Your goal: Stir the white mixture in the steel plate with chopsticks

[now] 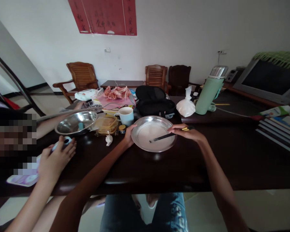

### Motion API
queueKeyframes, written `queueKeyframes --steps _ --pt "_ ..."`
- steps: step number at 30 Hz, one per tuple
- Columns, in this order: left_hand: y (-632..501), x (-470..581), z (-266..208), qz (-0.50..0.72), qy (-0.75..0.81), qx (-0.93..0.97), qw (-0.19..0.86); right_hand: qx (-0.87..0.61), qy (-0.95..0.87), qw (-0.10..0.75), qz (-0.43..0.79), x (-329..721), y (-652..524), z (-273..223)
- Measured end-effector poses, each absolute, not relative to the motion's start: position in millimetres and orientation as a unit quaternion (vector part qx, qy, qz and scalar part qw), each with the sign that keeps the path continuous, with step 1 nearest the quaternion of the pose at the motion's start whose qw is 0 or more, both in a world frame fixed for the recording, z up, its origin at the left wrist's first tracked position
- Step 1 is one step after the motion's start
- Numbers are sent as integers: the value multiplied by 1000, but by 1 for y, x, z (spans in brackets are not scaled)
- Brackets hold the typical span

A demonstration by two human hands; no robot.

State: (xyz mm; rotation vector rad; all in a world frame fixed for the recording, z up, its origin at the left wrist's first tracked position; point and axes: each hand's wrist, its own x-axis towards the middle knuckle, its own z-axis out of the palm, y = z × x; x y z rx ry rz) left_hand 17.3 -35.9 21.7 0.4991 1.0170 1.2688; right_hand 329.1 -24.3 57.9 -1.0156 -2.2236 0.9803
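A shallow metal basin rests on the dark table in front of me, with a pale, milky mixture inside. My left hand grips its left rim, the thumb lying over the edge. Black chopsticks with yellow ends are held in my right hand above the basin's right side. Their tips reach down to the pale mixture. A small jar with a yellow lid and a white mug stand just beyond my left hand.
At left, a co-worker's hand lies by a phone; a second metal basin stands near. Behind are food containers, a black case, a tied bag of white powder and a green thermos. Books are stacked right.
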Motion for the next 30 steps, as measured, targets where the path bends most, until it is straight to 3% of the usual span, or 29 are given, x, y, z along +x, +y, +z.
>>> queueKeyframes --steps 6,12,17,22,27,30 --pt "-38 19 25 554 453 218 663 -385 -818 277 324 340 -23 59" --pt "-36 15 20 552 456 220 663 -368 -824 236 362 335 -26 61" --pt "-33 14 14 566 436 228 662 -390 -822 285 301 338 -23 58" --pt "-29 15 9 580 434 212 656 -369 -828 245 343 337 -24 59" --pt "-28 14 10 582 438 203 655 -382 -825 293 296 333 -25 59" --pt "-29 15 11 579 436 208 657 -380 -825 271 320 342 -27 64"
